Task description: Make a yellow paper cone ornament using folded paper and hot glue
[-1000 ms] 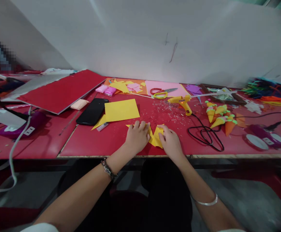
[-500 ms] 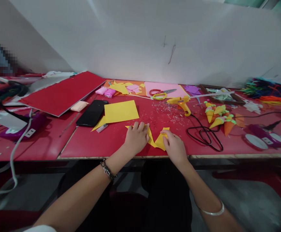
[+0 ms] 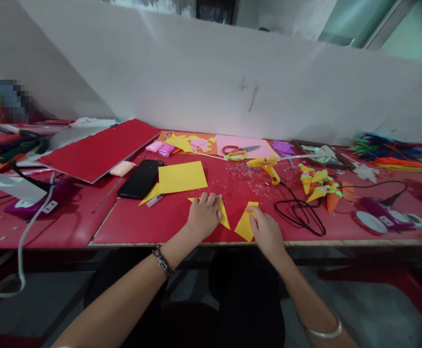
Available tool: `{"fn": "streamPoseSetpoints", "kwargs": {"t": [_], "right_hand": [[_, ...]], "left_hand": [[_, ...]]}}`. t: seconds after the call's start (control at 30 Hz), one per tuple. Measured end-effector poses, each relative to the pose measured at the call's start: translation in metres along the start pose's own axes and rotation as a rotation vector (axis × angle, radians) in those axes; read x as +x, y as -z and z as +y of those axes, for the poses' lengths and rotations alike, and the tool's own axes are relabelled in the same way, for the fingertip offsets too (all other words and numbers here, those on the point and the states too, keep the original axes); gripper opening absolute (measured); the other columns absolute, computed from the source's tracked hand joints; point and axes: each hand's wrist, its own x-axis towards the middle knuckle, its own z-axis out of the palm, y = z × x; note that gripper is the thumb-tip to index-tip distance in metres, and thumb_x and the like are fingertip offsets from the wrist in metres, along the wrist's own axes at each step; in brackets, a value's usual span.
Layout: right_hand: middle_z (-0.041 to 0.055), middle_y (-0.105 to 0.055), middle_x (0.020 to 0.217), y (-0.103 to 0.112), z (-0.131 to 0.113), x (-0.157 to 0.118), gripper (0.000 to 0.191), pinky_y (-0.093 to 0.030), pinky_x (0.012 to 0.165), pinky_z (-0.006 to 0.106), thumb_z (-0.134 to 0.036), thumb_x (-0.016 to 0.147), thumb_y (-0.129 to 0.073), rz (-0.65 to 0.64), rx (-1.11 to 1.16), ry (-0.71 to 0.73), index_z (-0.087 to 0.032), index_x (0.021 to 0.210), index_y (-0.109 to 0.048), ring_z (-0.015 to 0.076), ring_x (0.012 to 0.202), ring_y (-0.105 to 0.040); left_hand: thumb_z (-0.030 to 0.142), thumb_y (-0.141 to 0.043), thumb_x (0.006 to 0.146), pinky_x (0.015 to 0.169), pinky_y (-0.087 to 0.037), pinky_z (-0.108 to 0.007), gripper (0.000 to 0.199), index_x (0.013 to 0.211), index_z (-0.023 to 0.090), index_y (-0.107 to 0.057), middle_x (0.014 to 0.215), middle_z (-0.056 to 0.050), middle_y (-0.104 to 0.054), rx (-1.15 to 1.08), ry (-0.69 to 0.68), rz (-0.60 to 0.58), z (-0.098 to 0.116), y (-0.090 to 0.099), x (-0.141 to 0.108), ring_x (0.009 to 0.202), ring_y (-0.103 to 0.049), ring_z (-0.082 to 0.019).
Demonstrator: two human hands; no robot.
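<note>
My left hand (image 3: pixel 205 212) lies over a yellow paper piece (image 3: pixel 225 220), pressing it flat on the table with outstretched fingers; much of that piece is hidden beneath it. My right hand (image 3: pixel 267 227) pinches a second yellow paper piece (image 3: pixel 244 227) between thumb and fingers near the table's front edge. A strip of red table shows between the two pieces. Beyond my left hand is a yellow rectangular sheet (image 3: pixel 183 177), beside a black phone (image 3: pixel 140 179) and a small clear piece (image 3: pixel 154 201).
A yellow glue gun (image 3: pixel 269 169) with a looped black cable (image 3: pixel 298 217) rests at right. Near it are small paper cones (image 3: pixel 319 186) and a purple power strip (image 3: pixel 385 212). Scissors (image 3: pixel 237 153) lie at the back, a red board (image 3: pixel 102 150) at left.
The two yellow paper pieces, touching before, are now apart; my right hand has drawn its piece slightly down and rightward. My left hand stays on its piece. The camera view has tilted up.
</note>
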Motion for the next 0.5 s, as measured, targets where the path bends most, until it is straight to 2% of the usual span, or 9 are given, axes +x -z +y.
{"fn": "streamPoseSetpoints", "kwargs": {"t": [0.07,0.17,0.3,0.4,0.5], "right_hand": [[0.0059,-0.065,0.075,0.003,0.002,0.004,0.028,-0.04,0.056,0.027,-0.021,0.082,-0.035,-0.003,0.021,-0.005,-0.018,0.101,-0.055,0.0188,0.062,-0.059],[0.0021,-0.06,0.064,0.007,-0.001,0.012,0.03,-0.038,0.049,0.025,-0.025,0.083,-0.032,0.018,0.202,-0.005,-0.019,0.105,-0.052,0.0163,0.05,-0.054],[-0.0022,-0.047,0.056,0.006,-0.018,0.026,0.03,-0.035,0.043,0.024,-0.026,0.084,-0.03,0.089,0.463,-0.017,-0.02,0.108,-0.048,0.0141,0.044,-0.045],[-0.0021,-0.046,0.059,0.001,-0.031,0.034,0.032,-0.037,0.046,0.024,-0.026,0.083,-0.032,0.129,0.575,-0.02,-0.019,0.112,-0.045,0.0135,0.047,-0.044],[-0.0001,-0.049,0.067,-0.006,-0.039,0.039,0.034,-0.041,0.052,0.025,-0.026,0.083,-0.034,0.124,0.639,-0.007,-0.019,0.115,-0.043,0.0139,0.054,-0.046]], "left_hand": [[0.027,-0.032,0.085,0.078,-0.038,-0.038,0.044,0.127,0.016,-0.039,0.117,-0.01,-0.049,-0.006,0.006,-0.002,0.001,0.0,0.0,0.103,-0.041,-0.025],[0.026,-0.035,0.084,0.085,-0.035,-0.039,0.044,0.125,0.014,-0.041,0.118,-0.011,-0.05,-0.003,0.01,0.006,0.003,-0.002,0.002,0.107,-0.041,-0.024],[0.024,-0.038,0.083,0.097,-0.024,-0.039,0.039,0.118,0.012,-0.049,0.121,-0.011,-0.049,-0.039,-0.004,0.091,0.004,0.004,0.008,0.115,-0.036,-0.023],[0.03,-0.028,0.087,0.092,-0.03,-0.037,0.036,0.103,0.018,-0.058,0.112,-0.008,-0.054,-0.26,0.064,0.163,-0.003,0.013,0.012,0.108,-0.042,-0.021],[0.043,-0.03,0.086,0.077,-0.039,-0.029,0.04,0.089,0.019,-0.061,0.09,-0.004,-0.061,-0.619,0.064,0.05,-0.014,0.015,0.016,0.086,-0.052,-0.017]]}}
